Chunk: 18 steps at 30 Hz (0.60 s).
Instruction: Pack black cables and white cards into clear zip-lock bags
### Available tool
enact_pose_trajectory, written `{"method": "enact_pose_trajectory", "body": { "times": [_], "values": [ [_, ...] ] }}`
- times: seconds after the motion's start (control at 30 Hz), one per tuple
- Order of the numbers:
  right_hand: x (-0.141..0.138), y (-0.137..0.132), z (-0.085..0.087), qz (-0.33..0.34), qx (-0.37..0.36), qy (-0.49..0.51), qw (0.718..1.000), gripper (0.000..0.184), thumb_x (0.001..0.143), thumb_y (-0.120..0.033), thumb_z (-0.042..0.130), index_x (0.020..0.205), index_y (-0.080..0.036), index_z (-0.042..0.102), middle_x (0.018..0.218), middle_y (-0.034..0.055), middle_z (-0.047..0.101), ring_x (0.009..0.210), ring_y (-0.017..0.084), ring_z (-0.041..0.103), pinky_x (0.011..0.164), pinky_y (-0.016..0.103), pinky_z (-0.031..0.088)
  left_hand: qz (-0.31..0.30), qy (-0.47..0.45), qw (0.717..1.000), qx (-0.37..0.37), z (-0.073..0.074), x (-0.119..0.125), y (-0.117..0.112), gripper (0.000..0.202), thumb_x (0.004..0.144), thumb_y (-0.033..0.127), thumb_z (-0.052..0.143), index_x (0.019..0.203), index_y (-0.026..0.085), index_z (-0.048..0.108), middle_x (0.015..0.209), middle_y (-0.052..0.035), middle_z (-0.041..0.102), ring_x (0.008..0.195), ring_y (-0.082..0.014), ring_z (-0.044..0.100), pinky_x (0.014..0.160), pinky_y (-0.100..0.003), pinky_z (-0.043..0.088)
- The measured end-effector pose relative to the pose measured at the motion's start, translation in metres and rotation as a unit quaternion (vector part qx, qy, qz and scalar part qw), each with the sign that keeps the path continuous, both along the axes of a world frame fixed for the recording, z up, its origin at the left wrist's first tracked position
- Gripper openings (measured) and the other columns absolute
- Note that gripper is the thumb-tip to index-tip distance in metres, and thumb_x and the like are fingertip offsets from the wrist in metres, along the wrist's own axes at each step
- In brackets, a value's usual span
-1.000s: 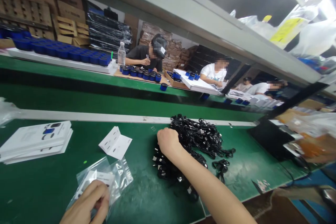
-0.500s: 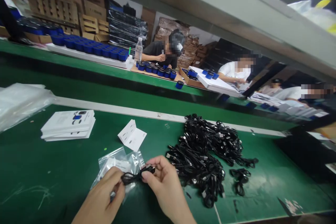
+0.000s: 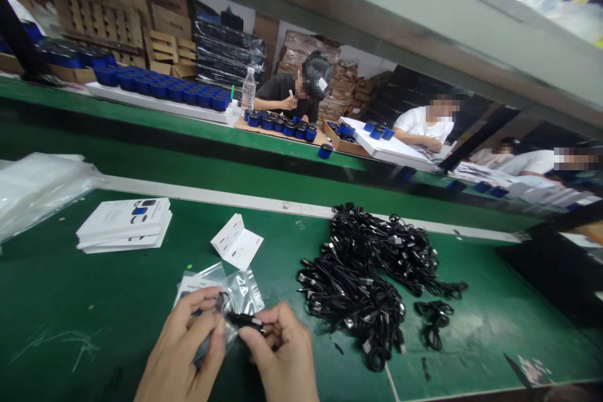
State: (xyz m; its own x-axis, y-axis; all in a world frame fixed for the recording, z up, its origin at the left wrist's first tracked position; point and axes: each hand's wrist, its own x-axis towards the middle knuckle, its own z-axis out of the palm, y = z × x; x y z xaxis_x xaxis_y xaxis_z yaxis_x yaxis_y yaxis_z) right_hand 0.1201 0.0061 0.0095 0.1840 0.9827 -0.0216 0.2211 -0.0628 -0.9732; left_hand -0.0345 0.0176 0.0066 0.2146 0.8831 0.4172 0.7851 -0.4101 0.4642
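A bundled black USB cable (image 3: 245, 321) is pinched in my right hand (image 3: 285, 347), its far end at the mouth of a clear zip bag (image 3: 245, 289). My left hand (image 3: 186, 342) is closed on the bag, fingers curled at its opening. Inside or behind the bag shows a printed white leaflet (image 3: 193, 284), partly covered by my left fingers. Just beyond the bag, a folded white leaflet (image 3: 238, 243) stands half open on the green table (image 3: 117, 301). To the right of my hands lies a big pile of black cables (image 3: 362, 289).
A stack of printed leaflets (image 3: 123, 224) is at the left, beside clear plastic bags (image 3: 42, 191). Two loose cable bundles (image 3: 433, 321) lie right of the pile. Blue jars (image 3: 164, 86) and a bottle (image 3: 248, 91) stand on the raised shelf. Several people work beyond it.
My right hand has brought the cable slightly down and left, to the bag's mouth. My left hand has shifted from the cable's loop to the bag.
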Motion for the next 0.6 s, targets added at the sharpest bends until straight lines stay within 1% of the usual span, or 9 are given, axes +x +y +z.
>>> {"method": "enact_pose_trajectory", "body": {
  "times": [0.07,0.13,0.2,0.27,0.37,0.43,0.5,0.57,0.6],
  "values": [
    [-0.005,0.000,-0.006,0.005,0.004,0.017,1.000,0.010,0.070,-0.021,0.068,0.071,-0.018,0.058,0.062,-0.0015,0.062,0.046,0.010,0.050,0.043,0.017,0.040,-0.005,0.001,1.000,0.025,0.003,0.002,-0.002,0.012,0.087,0.027,0.048,0.085,0.025,0.059,0.111,-0.0057,0.050,0.098,-0.0195,0.060,0.076,-0.029,0.055],
    [-0.002,0.000,-0.005,0.020,0.013,0.021,1.000,0.008,0.070,-0.019,0.068,0.073,-0.017,0.061,0.061,-0.0020,0.061,0.047,0.010,0.050,0.045,0.018,0.041,0.001,-0.010,1.000,0.028,0.004,0.001,-0.003,0.014,0.087,0.026,0.046,0.083,0.024,0.059,0.112,-0.0061,0.049,0.098,-0.0199,0.059,0.075,-0.029,0.055],
    [0.007,0.000,0.001,0.045,0.034,0.007,0.998,0.005,0.072,-0.016,0.066,0.076,-0.018,0.063,0.064,-0.0008,0.064,0.053,0.012,0.056,0.051,0.018,0.045,0.009,-0.021,1.000,0.011,0.002,0.000,-0.004,0.016,0.088,0.028,0.045,0.086,0.024,0.060,0.115,-0.0064,0.048,0.097,-0.0188,0.060,0.073,-0.027,0.055],
    [0.019,0.002,0.010,0.082,0.090,-0.030,0.992,0.007,0.075,-0.011,0.063,0.078,-0.018,0.063,0.074,0.0021,0.068,0.065,0.014,0.063,0.061,0.020,0.048,0.009,-0.017,1.000,-0.014,-0.001,-0.002,-0.003,0.016,0.089,0.029,0.045,0.090,0.024,0.060,0.116,-0.0059,0.047,0.098,-0.0179,0.061,0.073,-0.025,0.056],
    [0.032,0.006,0.024,0.154,0.198,-0.117,0.961,0.014,0.079,-0.006,0.056,0.079,-0.017,0.064,0.081,0.0059,0.069,0.078,0.017,0.065,0.070,0.024,0.049,-0.001,-0.010,0.999,-0.034,-0.005,-0.001,-0.001,0.015,0.089,0.029,0.045,0.090,0.025,0.060,0.114,-0.0052,0.048,0.100,-0.0181,0.061,0.076,-0.026,0.056],
    [0.035,0.008,0.028,0.192,0.239,-0.170,0.936,0.018,0.081,-0.004,0.052,0.080,-0.017,0.065,0.083,0.0072,0.070,0.079,0.017,0.065,0.072,0.025,0.049,-0.002,-0.021,0.999,-0.036,-0.006,0.002,-0.001,0.016,0.089,0.029,0.045,0.088,0.025,0.060,0.114,-0.0057,0.048,0.101,-0.0191,0.060,0.078,-0.029,0.055],
    [0.034,0.009,0.027,0.203,0.245,-0.187,0.929,0.020,0.082,-0.003,0.051,0.082,-0.017,0.065,0.084,0.0072,0.071,0.082,0.018,0.065,0.074,0.026,0.049,0.012,-0.040,0.999,-0.034,-0.005,0.006,-0.002,0.018,0.090,0.029,0.043,0.086,0.024,0.061,0.115,-0.0063,0.047,0.102,-0.0201,0.058,0.078,-0.031,0.054],
    [0.029,0.009,0.021,0.167,0.207,-0.167,0.949,0.014,0.082,-0.006,0.055,0.083,-0.018,0.064,0.083,0.0056,0.071,0.079,0.017,0.067,0.072,0.024,0.050,0.014,-0.047,0.999,-0.023,-0.003,0.009,-0.004,0.017,0.088,0.028,0.045,0.086,0.025,0.062,0.117,-0.0064,0.046,0.100,-0.0201,0.057,0.076,-0.031,0.054],
    [0.025,0.008,0.016,0.134,0.178,-0.151,0.963,0.009,0.081,-0.010,0.059,0.083,-0.018,0.063,0.079,0.0040,0.071,0.072,0.016,0.067,0.067,0.021,0.051,0.008,-0.045,0.999,-0.014,-0.002,0.011,-0.006,0.015,0.087,0.027,0.047,0.086,0.026,0.062,0.117,-0.0063,0.046,0.099,-0.0200,0.057,0.076,-0.030,0.054]
  ]
}}
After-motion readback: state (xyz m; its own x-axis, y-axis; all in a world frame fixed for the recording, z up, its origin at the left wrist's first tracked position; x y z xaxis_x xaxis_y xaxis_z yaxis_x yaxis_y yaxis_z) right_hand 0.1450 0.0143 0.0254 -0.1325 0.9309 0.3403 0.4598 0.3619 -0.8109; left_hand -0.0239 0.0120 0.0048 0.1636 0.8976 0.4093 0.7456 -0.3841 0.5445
